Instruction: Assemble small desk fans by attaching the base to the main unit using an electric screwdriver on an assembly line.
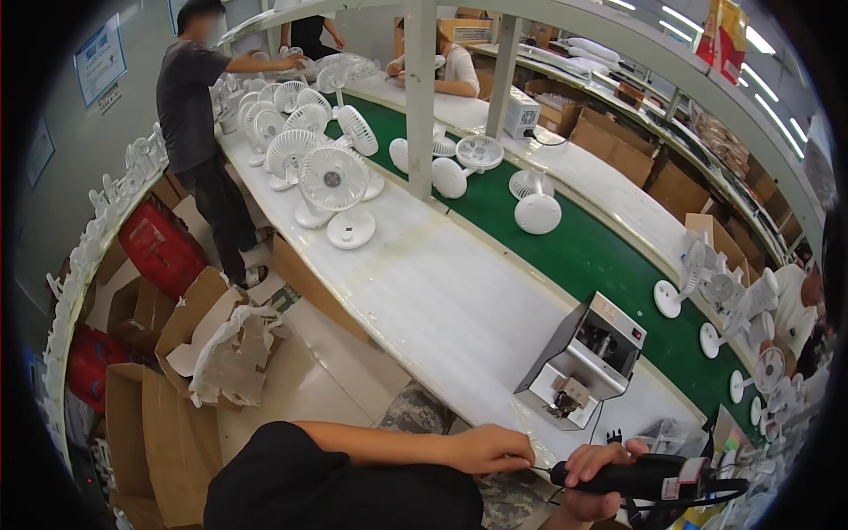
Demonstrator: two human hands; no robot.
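A black electric screwdriver (649,479) lies nearly level in my right hand (590,481), its bit pointing left and a cable looping from its back end. The fingers of my right hand wrap around its body near the front. My left hand (490,449) meets the bit, with its thumb and fingertips pinched together at the tip. Whether a small screw is between those fingers is too small to tell. Just beyond both hands, on the white bench, stands a metal box-shaped machine (587,358) with an open front, which looks like a screw feeder.
Several white fans (332,181) crowd the far left of the white bench (415,309). More fans lie on the green conveyor belt (601,256) and at its right side. A grey post (420,97) rises between. Cardboard boxes (163,433) fill the floor at left. Co-workers stand or sit farther back.
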